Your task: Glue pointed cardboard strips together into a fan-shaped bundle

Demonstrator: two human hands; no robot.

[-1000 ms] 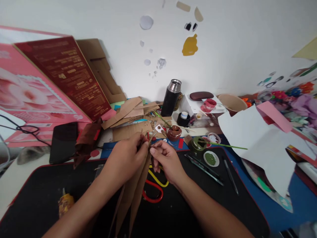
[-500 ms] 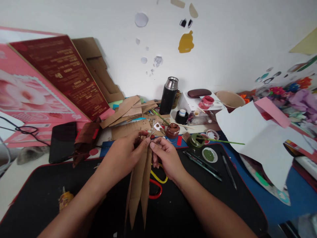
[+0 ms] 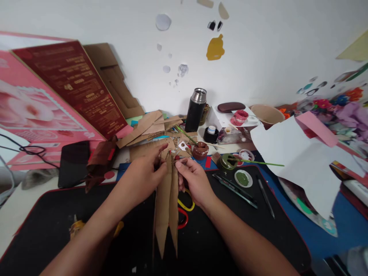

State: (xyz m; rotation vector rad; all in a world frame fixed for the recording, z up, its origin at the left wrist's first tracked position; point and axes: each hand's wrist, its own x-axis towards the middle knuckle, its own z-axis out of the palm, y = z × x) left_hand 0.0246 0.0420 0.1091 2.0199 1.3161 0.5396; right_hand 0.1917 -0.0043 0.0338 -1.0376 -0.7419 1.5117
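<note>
Between my hands, pointed cardboard strips [image 3: 164, 207] hang down over the black mat, bunched at their upper ends. My left hand [image 3: 145, 172] holds the bunch from the left, its index finger lifted away and the thumb against the cardboard. On the other side, my right hand [image 3: 194, 176] pinches the top edge of the strips with thumb and fingers. Behind the strips lie scissors with one red and one yellow handle loop [image 3: 187, 203], their blades hidden. Just beyond my fingers stands an open jar of brown paint [image 3: 200, 150] with a green stick in it.
A green paint jar [image 3: 227, 162], its lid [image 3: 243, 178] and several pens [image 3: 235, 191] lie to the right. A black flask [image 3: 196, 111] stands at the back beside cardboard scraps [image 3: 143, 128]. A phone [image 3: 73, 164] and brown pouch [image 3: 100, 159] are left. White paper [image 3: 299, 161] sits far right.
My left index finger has lifted off the top of the strips. The strips' lower points have swung right and turned slightly, while my right hand stays nearly in place.
</note>
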